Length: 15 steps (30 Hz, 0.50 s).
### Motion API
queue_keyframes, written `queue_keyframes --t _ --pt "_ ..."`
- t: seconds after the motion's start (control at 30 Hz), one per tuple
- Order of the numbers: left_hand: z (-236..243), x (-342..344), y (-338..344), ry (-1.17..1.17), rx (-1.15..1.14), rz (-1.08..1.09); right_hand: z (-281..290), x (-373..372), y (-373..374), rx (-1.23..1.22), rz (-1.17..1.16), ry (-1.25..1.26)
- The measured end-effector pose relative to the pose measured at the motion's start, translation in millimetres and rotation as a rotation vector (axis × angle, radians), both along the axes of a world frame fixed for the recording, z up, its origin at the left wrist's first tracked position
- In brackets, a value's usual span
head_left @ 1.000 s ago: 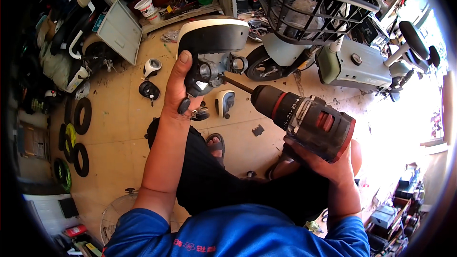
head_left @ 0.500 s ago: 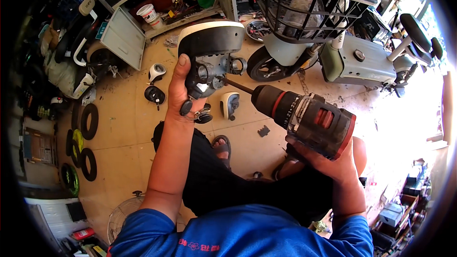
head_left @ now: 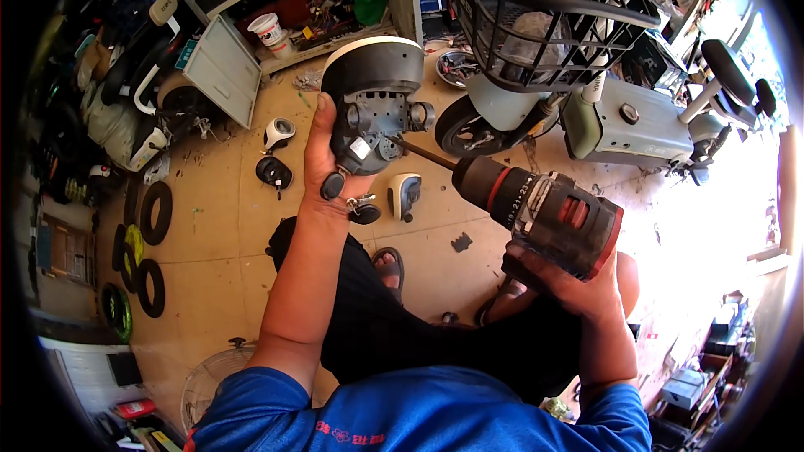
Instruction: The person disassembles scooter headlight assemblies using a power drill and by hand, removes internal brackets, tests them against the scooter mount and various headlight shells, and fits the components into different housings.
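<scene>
My left hand (head_left: 322, 151) is wrapped round a black and white scooter headlight housing (head_left: 373, 75), raised in front of me. The grey back of the housing, with two round clamp rings and several holes, faces me. A key ring with black fobs (head_left: 364, 214) hangs below, by my left wrist. In my right hand (head_left: 586, 289) is a black and red cordless drill (head_left: 536, 209), gripped by its handle. Its long bit (head_left: 429, 153) points left, and the tip is at the lower part of the housing; whether it sits in a hole I cannot tell.
On the tiled floor lie a white and black shell (head_left: 405, 197), two small round parts (head_left: 274, 172) and a black bracket (head_left: 461, 242). An electric scooter with a basket (head_left: 536, 42) stands ahead right. Tyres (head_left: 152, 288) lie at the left, near an open cabinet (head_left: 222, 75).
The housing has tipped slightly, so more of its back shows. The drill has shifted a little to the right and down, with its bit still at the housing.
</scene>
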<state>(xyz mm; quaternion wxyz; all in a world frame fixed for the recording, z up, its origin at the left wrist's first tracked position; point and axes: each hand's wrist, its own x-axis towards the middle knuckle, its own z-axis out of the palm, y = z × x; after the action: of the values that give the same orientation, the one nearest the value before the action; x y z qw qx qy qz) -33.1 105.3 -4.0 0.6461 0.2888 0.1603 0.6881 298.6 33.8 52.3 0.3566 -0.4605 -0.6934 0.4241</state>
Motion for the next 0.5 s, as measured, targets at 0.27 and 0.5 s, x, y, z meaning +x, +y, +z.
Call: queue_keyframes --t 0.27,0.5 --pt "3 -7 -3 -0.230 -0.037 -0.202 -7 9 3 0.124 0.023 -0.028" --pt "16 -5 -11 -0.363 -0.038 -0.197 -2 5 7 -0.185 -0.087 0.322"
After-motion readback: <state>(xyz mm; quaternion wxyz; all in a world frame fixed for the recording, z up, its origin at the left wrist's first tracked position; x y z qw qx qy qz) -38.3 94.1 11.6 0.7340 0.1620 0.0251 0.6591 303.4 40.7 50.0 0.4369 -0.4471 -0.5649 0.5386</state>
